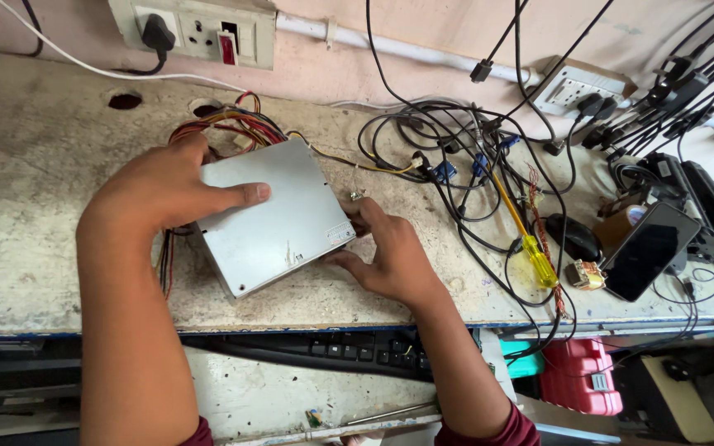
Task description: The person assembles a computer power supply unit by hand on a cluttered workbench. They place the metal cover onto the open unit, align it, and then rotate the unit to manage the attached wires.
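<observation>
far left, bare worn concrete benchtop (35, 190), white wall socket plate (196, 31) above with a black plug in it. my left hand (163, 186) lies flat on the grey sheet-metal power supply box (270, 219), thumb stretched across its top face, fingers over the far left edge; loose clasp, not a tight pinch. bundle of red, yellow and black wires (229, 124) comes out of the box's far side, more hangs down by my wrist. box sits flat on the bench, middle-left, turned a bit askew. my right hand (390, 252) presses the box's right side, fingers curled against the near right corner, half open. right of that, tangle of black cables (448, 157), yellow-handled screwdriver (530, 248), black mouse (572, 235), dark phone (646, 252). below bench edge, black keyboard (349, 351), red plastic case (580, 376).
</observation>
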